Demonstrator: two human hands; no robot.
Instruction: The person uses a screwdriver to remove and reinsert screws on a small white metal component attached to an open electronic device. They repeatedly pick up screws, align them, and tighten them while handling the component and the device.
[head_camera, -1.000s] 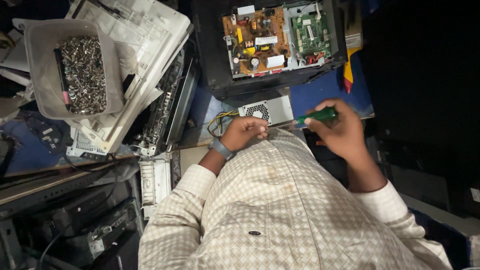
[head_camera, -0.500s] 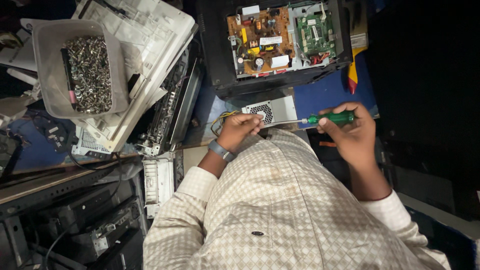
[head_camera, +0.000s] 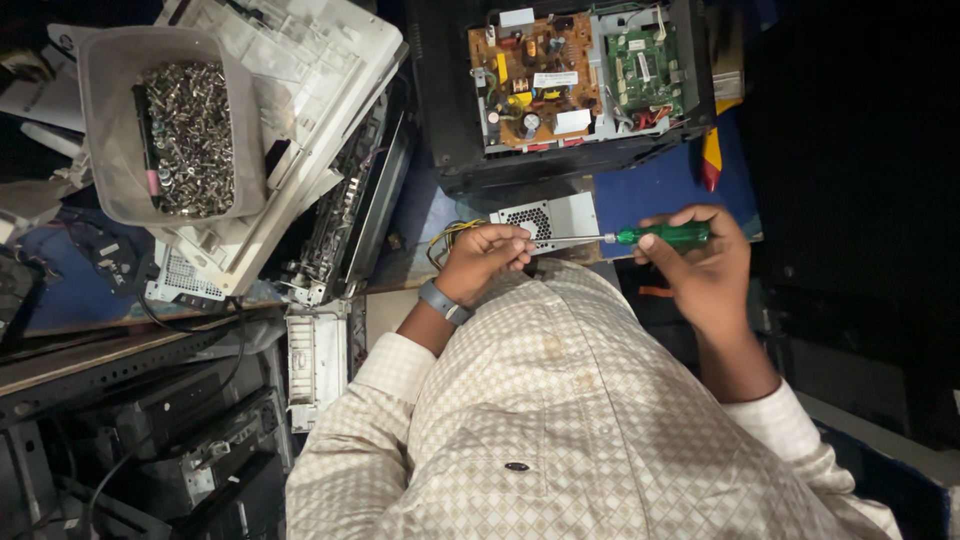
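Note:
My right hand (head_camera: 705, 275) grips a green-handled screwdriver (head_camera: 665, 236), held level with its thin shaft pointing left. The tip reaches my left hand (head_camera: 485, 258), which is closed on the near edge of a small grey metal box with a vent grille (head_camera: 555, 215). Yellow wires (head_camera: 452, 233) trail from the box's left side. A grey band (head_camera: 443, 301) sits on my left wrist. Just beyond the box lies an open black device (head_camera: 450, 120) showing an orange circuit board (head_camera: 530, 75) and a green circuit board (head_camera: 640, 70).
At the upper left, a grey plastic tub (head_camera: 105, 130) holds several loose screws. White printer covers (head_camera: 300, 90) and a black roller assembly (head_camera: 355, 200) lie between it and the device. More dismantled parts (head_camera: 315, 355) and dark machines (head_camera: 150, 440) crowd the lower left.
The right hand has lowered the screwdriver from a tilt to level, bringing its tip to the left hand at the grey box. The left hand stayed on the box.

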